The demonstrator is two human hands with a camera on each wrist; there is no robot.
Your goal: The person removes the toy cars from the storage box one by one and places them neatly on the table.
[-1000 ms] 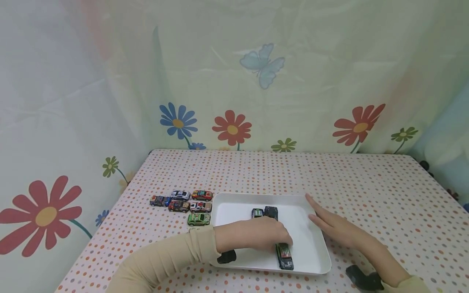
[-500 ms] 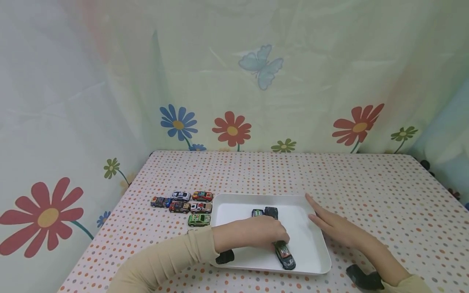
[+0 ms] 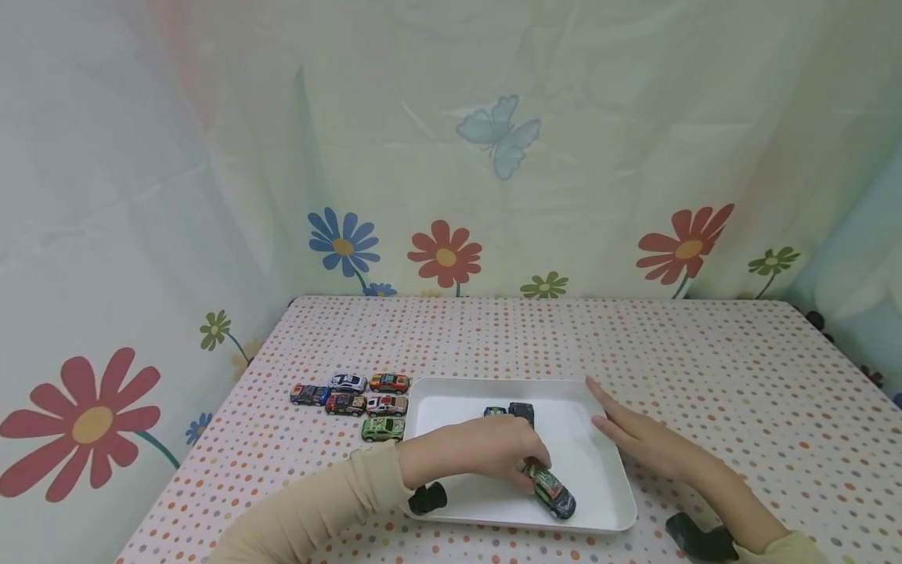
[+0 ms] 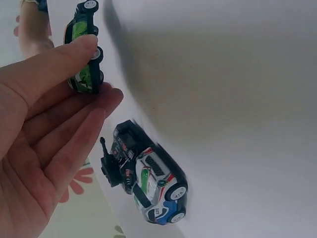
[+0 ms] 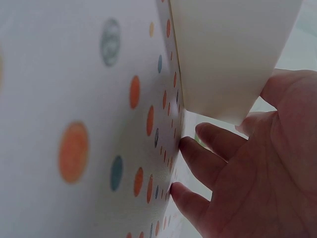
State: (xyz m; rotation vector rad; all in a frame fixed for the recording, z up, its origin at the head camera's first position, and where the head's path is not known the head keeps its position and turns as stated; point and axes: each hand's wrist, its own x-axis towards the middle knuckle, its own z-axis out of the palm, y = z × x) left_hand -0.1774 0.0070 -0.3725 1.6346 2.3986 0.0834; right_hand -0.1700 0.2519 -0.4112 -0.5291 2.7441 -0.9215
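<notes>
A white tray lies on the dotted tablecloth. My left hand reaches into it and pinches a dark green toy car that lies slantwise near the tray's front right corner. In the left wrist view the thumb and fingers of that hand hold the green car from both sides. Two more toy cars stand side by side at the middle of the tray; the white and blue one shows up close. My right hand lies flat on the cloth against the tray's right rim.
Several small toy cars stand in rows on the tablecloth just left of the tray. A flowered curtain closes off the back and left sides. The table's left edge runs close to the cars.
My left hand has drawn back a little to the left, and the green car under it has swung from lengthwise to slantwise. The right hand has stayed put.
</notes>
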